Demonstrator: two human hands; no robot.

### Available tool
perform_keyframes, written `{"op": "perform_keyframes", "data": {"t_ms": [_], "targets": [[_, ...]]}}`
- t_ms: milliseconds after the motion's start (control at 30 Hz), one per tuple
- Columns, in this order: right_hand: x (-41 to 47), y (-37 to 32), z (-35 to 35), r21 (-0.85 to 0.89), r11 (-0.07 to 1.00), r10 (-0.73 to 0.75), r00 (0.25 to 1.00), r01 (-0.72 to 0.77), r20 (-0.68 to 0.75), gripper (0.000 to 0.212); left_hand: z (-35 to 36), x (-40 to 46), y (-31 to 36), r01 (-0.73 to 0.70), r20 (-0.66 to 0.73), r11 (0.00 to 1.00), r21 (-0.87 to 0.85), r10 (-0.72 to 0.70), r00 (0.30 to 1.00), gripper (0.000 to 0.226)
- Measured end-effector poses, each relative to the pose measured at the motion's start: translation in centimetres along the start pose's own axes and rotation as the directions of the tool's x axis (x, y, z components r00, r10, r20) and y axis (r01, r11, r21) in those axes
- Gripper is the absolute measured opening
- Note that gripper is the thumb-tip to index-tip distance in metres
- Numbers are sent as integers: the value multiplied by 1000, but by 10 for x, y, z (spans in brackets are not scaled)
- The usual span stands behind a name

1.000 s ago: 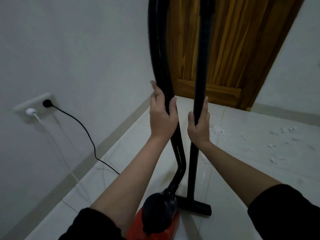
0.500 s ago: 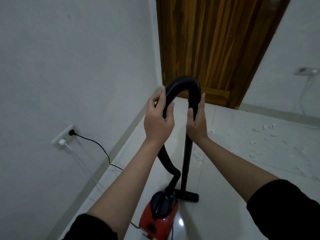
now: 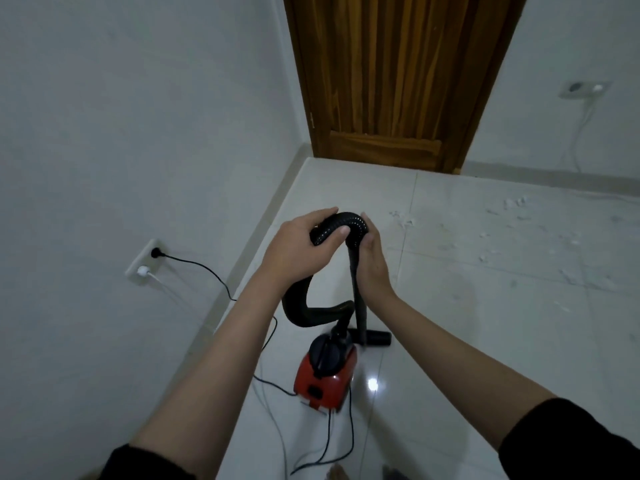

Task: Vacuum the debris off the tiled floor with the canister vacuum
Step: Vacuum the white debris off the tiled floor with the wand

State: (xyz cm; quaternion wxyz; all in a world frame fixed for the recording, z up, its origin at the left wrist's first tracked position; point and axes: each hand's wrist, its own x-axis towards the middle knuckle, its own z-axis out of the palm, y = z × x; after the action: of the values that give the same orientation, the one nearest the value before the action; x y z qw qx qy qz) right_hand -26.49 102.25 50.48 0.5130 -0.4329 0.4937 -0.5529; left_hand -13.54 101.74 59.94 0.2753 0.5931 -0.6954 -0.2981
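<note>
A red canister vacuum (image 3: pixel 325 379) sits on the white tiled floor (image 3: pixel 485 341) below my hands. Its black ribbed hose (image 3: pixel 346 221) arches up from the canister and bends over into a straight black wand (image 3: pixel 358 299). The wand ends in a black floor nozzle (image 3: pixel 375 337) resting on the tiles. My left hand (image 3: pixel 301 251) grips the hose just before the bend. My right hand (image 3: pixel 372 258) holds the top of the wand just after the bend. White debris (image 3: pixel 502 237) lies scattered over the tiles to the right.
A wooden door (image 3: pixel 391 77) stands closed at the back. The vacuum's black cord (image 3: pixel 207 268) runs to a wall socket (image 3: pixel 145 261) on the left and loops on the floor near my feet. Another socket (image 3: pixel 585 88) with a white cable is on the right wall.
The view has risen and pulled back, so the hose bend and both hands now appear lower and farther. My hands have slid up to the hose bend. The hose sags in a loop.
</note>
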Motion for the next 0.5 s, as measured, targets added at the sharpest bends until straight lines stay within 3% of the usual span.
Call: {"op": "perform_keyframes", "data": {"t_ms": [133, 233, 300, 400, 500], "targets": [[-33, 11, 6, 88, 991, 101, 994, -105, 49, 65, -7, -25, 14, 85, 183, 987, 138, -110, 977, 37], [-50, 20, 10, 168, 953, 250, 968, -253, 39, 53, -5, -51, 14, 120, 286, 985, 125, -151, 946, 31], [-59, 25, 12, 217, 894, 396, 918, -392, 24, 42, -2, -72, 10, 131, 299, 986, 105, -157, 941, 24], [-71, 36, 11, 308, 743, 620, 784, -594, 17, 38, 6, -103, 0, 100, 324, 975, 200, -162, 932, 25], [-90, 44, 6, 376, 613, 720, 687, -695, 98, 24, 11, -129, -12, 110, 356, 965, 240, -193, 914, 25]]}}
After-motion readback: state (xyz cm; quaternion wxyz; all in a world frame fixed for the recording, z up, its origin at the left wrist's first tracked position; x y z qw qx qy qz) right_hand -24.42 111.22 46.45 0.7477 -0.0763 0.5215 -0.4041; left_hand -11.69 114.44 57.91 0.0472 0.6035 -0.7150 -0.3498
